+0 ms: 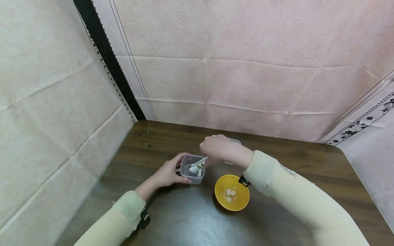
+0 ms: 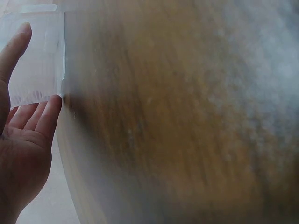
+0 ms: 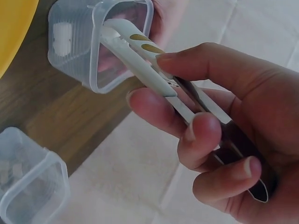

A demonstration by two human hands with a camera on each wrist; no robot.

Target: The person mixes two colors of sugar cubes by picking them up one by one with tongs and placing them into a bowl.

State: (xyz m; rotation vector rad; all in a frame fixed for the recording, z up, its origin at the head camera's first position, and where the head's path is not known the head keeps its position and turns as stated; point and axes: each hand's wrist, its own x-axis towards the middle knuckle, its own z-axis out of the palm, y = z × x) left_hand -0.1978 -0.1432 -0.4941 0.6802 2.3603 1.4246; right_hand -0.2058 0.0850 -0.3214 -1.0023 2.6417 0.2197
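Low in the head view, the yellow bowl held small white cubes. Just above and left of it, the left hand cupped the clear square container. The right hand gripped white tongs, tips inside it. The second clear container was mostly hidden behind that hand; the left-wrist view was blurred.

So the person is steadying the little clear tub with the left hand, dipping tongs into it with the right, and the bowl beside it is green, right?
Not quite: the bowl is yellow, not green, as the head view shows. The rest holds: the left hand steadies the clear tub, and the right hand dips the tongs into it.
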